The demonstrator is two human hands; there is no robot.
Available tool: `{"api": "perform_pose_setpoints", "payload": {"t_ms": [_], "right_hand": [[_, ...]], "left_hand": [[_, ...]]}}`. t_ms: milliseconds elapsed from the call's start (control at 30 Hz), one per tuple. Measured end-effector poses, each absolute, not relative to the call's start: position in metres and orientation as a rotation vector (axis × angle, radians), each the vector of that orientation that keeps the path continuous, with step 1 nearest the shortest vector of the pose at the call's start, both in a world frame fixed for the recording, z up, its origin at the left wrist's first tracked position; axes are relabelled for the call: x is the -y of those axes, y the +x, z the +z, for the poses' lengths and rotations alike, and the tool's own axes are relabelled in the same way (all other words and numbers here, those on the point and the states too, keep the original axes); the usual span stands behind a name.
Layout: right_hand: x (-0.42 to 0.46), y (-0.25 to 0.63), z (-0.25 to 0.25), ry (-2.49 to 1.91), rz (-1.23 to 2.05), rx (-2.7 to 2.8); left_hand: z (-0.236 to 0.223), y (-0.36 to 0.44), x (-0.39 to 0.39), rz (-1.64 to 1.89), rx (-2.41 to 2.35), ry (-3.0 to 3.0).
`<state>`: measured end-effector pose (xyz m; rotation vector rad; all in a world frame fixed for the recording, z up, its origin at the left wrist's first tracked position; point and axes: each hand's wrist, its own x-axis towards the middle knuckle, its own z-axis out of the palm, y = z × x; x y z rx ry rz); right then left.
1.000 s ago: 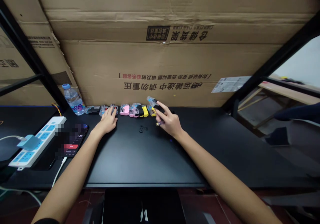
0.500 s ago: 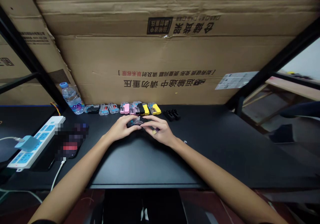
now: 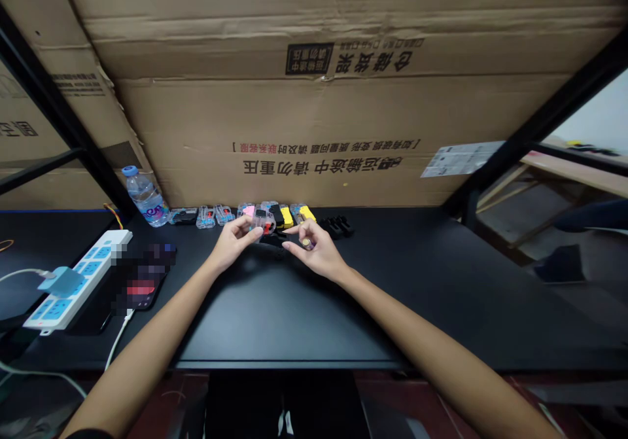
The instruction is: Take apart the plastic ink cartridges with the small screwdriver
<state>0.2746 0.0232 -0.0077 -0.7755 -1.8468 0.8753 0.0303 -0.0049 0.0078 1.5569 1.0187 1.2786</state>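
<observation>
My left hand (image 3: 237,241) pinches a small clear plastic case (image 3: 263,218) with red and dark parts inside, held up over the table. A black piece (image 3: 273,237) shows just below the case, between my hands; whether it is held or hangs free I cannot tell. My right hand (image 3: 316,249) is curled around a short purple cylinder with a gold end (image 3: 307,243). Its thumb and index finger point toward the black piece, with a gap between the tips. Behind my hands stand several similar clear cases, among them one with a yellow part (image 3: 307,212) and one with a pink part (image 3: 247,210).
Black clips (image 3: 336,227) lie right of the cases. A water bottle (image 3: 146,197) stands at the back left, near a white power strip (image 3: 78,282) and a phone (image 3: 147,279) on a cable. A cardboard wall (image 3: 294,112) closes off the black table (image 3: 294,321) behind.
My hands have drawn apart. The case has turned in my left hand, so its clear side with red shows, and the black piece now appears apart from or below it. The view has shifted slightly.
</observation>
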Motion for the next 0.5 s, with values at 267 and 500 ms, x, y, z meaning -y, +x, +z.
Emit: {"api": "perform_pose_setpoints", "payload": {"t_ms": [267,500], "right_hand": [[-0.022,0.283,-0.001,-0.769,0.871,2.003],[-0.027,0.289,0.002,-0.797,1.047,1.771]], "left_hand": [[-0.003,0.031,0.012,1.001,-1.035,1.748],[-0.002,0.034,0.015,0.797,-1.006,1.805]]}}
